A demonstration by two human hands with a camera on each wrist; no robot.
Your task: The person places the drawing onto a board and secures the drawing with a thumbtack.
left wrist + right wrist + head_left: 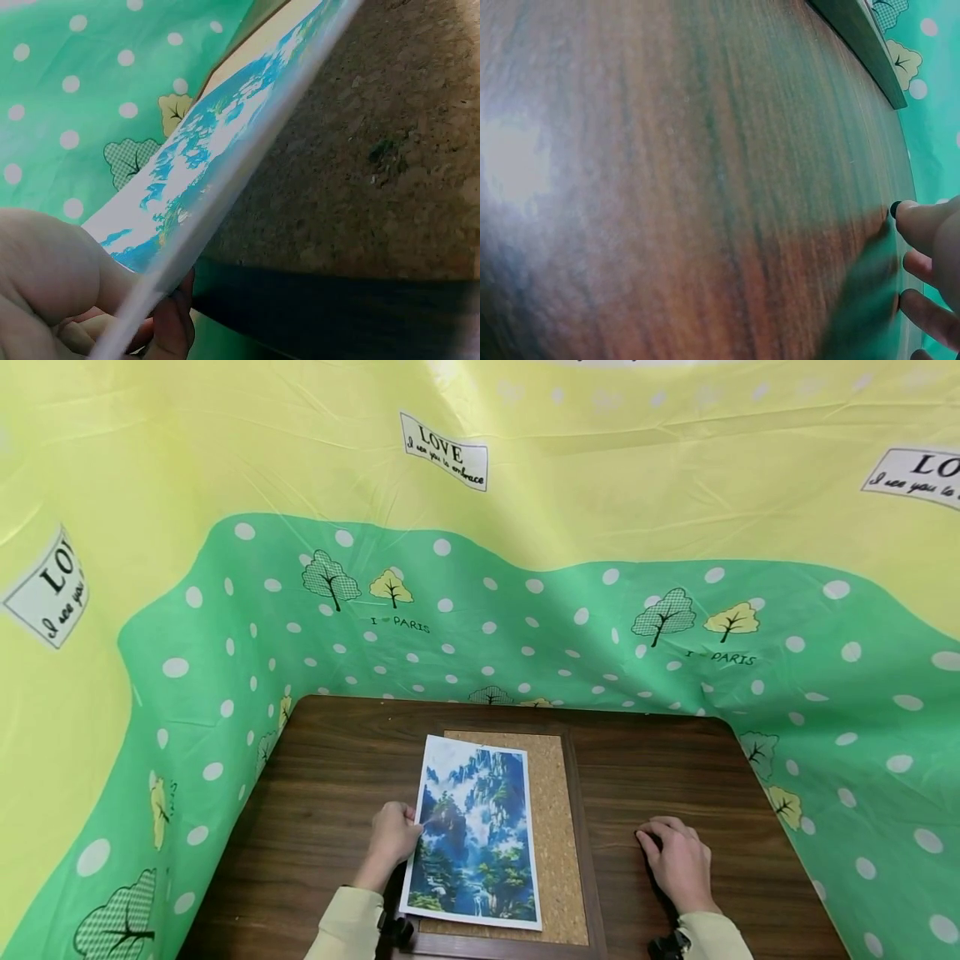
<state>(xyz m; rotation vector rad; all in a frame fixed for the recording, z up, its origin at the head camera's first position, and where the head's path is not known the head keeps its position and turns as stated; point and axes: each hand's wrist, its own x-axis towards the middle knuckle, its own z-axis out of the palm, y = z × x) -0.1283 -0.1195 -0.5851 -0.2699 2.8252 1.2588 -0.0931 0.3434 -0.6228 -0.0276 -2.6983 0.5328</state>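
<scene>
A landscape print [476, 835] with blue mountains, waterfalls and green trees lies over a cork board [557, 827], slightly tilted and covering most of it. My left hand [395, 837] pinches the print's left edge between thumb and fingers. In the left wrist view the print [202, 161] rises at a slant above the cork [375, 165], its white edge toward the camera. To the right of the board, my right hand [681, 860] rests on the table with loosely bent fingers. A small dark spot shows at its thumb tip [904, 214].
A dark brown wood-grain table [315, 793] lies under everything. The board has a dark frame [591, 893]. Around the table hangs a green and yellow cloth [487, 610] with white dots and printed trees. A dark strap device [396, 931] sits on the left wrist.
</scene>
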